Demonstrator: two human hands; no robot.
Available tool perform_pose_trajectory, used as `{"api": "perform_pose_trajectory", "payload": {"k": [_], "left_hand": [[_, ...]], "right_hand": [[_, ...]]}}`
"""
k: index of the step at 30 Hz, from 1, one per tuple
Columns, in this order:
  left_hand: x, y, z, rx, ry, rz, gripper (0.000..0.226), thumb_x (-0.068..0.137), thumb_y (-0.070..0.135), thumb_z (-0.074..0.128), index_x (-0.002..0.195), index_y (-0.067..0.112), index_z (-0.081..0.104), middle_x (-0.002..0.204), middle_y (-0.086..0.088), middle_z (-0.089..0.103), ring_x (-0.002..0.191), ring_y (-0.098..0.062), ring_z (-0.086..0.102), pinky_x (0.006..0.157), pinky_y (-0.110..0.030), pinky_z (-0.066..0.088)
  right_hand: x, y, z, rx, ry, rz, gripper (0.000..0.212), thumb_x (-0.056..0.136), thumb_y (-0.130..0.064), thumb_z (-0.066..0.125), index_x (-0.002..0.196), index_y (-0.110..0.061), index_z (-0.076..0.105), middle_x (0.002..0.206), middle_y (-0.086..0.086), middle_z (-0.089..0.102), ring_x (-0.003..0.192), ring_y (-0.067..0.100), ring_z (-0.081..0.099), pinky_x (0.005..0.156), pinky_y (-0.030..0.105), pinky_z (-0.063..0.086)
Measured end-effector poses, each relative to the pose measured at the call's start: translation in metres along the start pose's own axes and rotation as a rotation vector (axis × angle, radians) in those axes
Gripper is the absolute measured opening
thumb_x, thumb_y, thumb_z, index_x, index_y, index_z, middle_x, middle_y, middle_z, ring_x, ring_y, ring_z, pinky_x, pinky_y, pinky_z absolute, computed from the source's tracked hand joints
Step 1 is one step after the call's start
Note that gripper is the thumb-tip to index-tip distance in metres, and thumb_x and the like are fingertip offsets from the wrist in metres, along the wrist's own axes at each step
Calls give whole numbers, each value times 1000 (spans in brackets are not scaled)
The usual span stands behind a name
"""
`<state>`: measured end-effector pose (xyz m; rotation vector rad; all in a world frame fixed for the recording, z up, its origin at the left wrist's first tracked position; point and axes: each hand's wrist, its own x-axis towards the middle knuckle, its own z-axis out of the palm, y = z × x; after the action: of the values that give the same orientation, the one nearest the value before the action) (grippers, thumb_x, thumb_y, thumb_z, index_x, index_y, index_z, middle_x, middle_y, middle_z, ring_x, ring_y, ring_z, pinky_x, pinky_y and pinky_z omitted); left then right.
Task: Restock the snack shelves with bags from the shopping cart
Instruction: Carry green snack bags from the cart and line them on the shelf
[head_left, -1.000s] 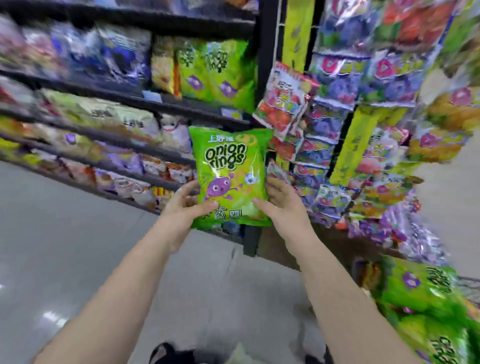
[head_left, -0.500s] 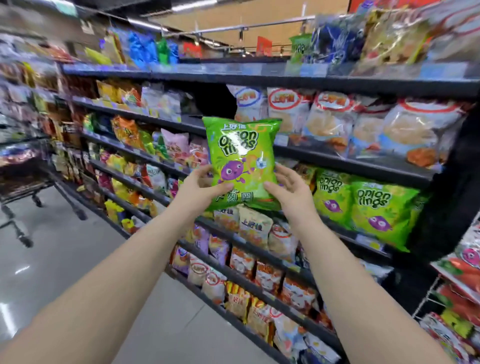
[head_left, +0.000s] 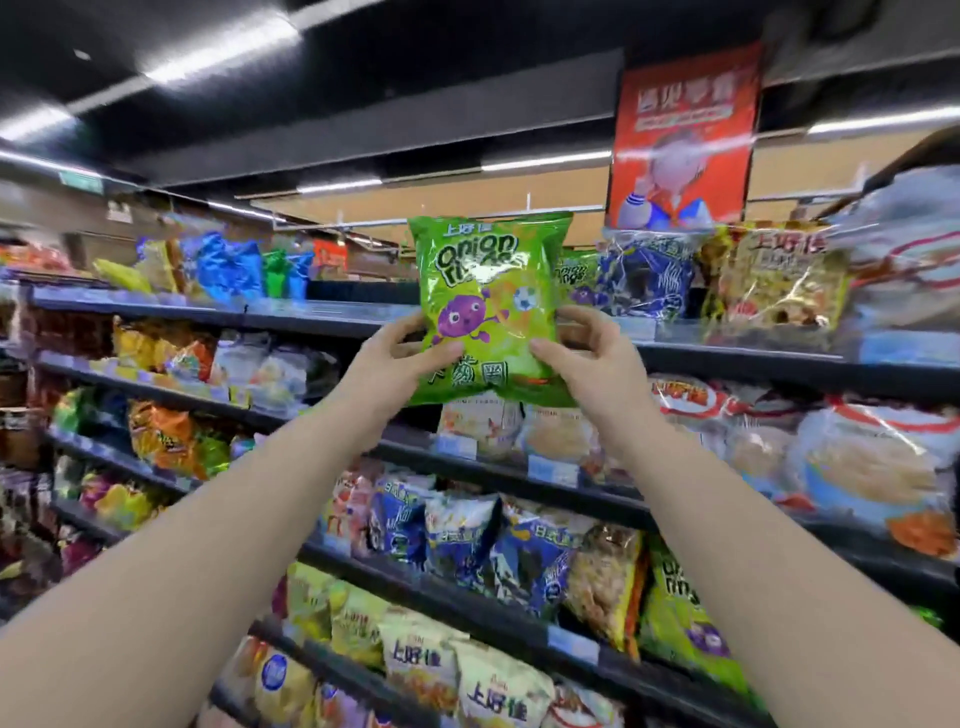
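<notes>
Onion bag (head_left: 488, 291) before top shelf (head_left: 311, 318); matching bag (head_left: 574, 274) behind.

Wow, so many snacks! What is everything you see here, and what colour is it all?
held onion rings bag: one, green with a purple figure, up in front of the top shelf
shelves: several tiers, dark, across the whole view
second onion rings bag: one, green, top shelf, partly hidden behind the held one
dark blue bags: count unclear, top shelf, right of centre
gold bags: count unclear, top shelf, right
bright blue bags: several, top shelf, left
white and red bags: several, second shelf, right
poster: one, red, hanging above the shelves
left hand: one, grips the held bag's lower left
right hand: one, grips its lower right
</notes>
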<state>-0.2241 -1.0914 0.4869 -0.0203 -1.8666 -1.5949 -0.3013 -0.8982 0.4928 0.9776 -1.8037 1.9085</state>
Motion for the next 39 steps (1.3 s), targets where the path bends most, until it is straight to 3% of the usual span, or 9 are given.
{"api": "perform_pose_trajectory", "payload": {"k": [5,11,16,19,22,27,31,36,39], "left_hand": [[86,5,19,-5,-14,90,53,76,18,82,124,17,59,116,-8,67,108,-23,65,91,-33,51],[177,-4,37,77,72,255,62,71,29,84,127,29,56,120,-2,63,109,-20,63,98,-41,51],[250,-8,44,81,-9,245,70,79,12,80,139,19,44,114,-5,65,98,-13,65,77,-24,52],[292,-9,42,184,-84,197,70,75,11,83,134,19,47,94,0,66,80,-10,64,65,-24,48],[327,-14,44,189,-194,56,47,75,9,82,112,19,55,102,-5,65,90,-18,64,82,-40,57],[374,-32,57,70,-471,-183,8,94,20,56,97,13,55,87,-8,64,80,-24,64,80,-53,54],[405,-40,71,-4,-655,-315,37,99,44,40,98,9,54,103,-19,60,100,-34,58,85,-58,43],[425,-36,88,43,-728,-287,62,98,62,25,103,10,57,108,-20,58,120,-41,48,100,-61,36],[442,-38,94,87,-818,-265,82,92,74,16,143,15,42,142,-30,43,132,-47,41,106,-64,32]], "right_hand": [[85,12,-8,-111,-26,-85,51,81,-21,77,124,-26,49,108,2,62,93,16,64,74,30,54],[168,26,-3,-282,-22,-222,52,87,-13,69,132,-30,48,117,3,60,79,11,61,60,13,48],[230,40,9,-462,55,-220,50,88,-13,67,133,-27,49,116,-1,59,88,17,63,64,19,51],[266,51,20,-534,105,-104,44,90,-21,61,134,-23,52,113,0,60,87,17,59,76,30,52],[298,66,28,-524,152,80,45,93,-33,55,136,-20,51,117,1,57,101,20,56,94,42,50],[324,87,30,-417,162,418,74,94,-61,41,151,-18,25,148,13,40,131,33,43,103,56,40],[336,100,22,-254,211,497,76,93,-66,36,150,-18,26,151,20,33,134,40,38,108,58,34],[352,106,16,-271,262,498,76,93,-67,35,146,-12,34,146,20,41,125,41,47,104,59,40],[359,110,16,-385,304,511,81,93,-68,34,152,-13,24,154,19,30,136,44,35,104,60,39]]}}
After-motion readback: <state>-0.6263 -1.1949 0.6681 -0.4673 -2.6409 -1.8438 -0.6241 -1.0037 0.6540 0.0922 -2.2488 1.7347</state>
